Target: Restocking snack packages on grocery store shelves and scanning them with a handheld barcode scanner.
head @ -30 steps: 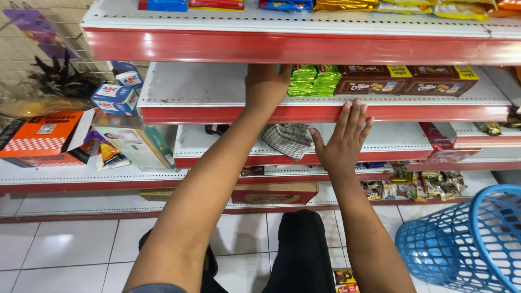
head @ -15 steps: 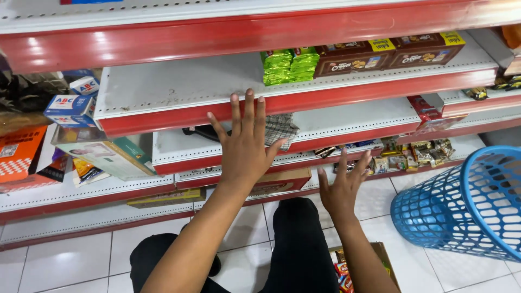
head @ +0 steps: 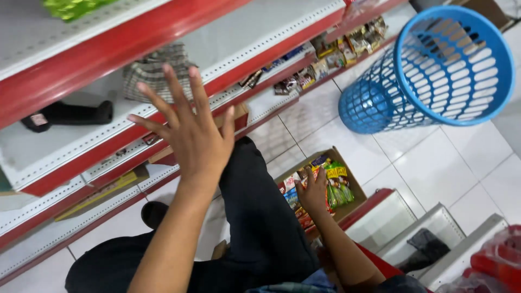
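Cardboard box point(head: 347, 209) of colourful snack packets lies on the white tiled floor beside our knee, where our right hand point(head: 313, 191) rests fingers-down on the packets, while our left hand point(head: 190, 135) hovers splayed, empty, before the red-edged shelf point(head: 108, 154).

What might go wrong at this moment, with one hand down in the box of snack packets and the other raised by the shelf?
1. The right hand reaches into the cardboard box of snack packets at the edge of view, so a grab may fumble or spill packets.
2. The left hand is spread in the air by the red shelf edge, gripping nothing; a lean could knock it.
3. The blue basket stands close behind on the tiles and could be tipped.
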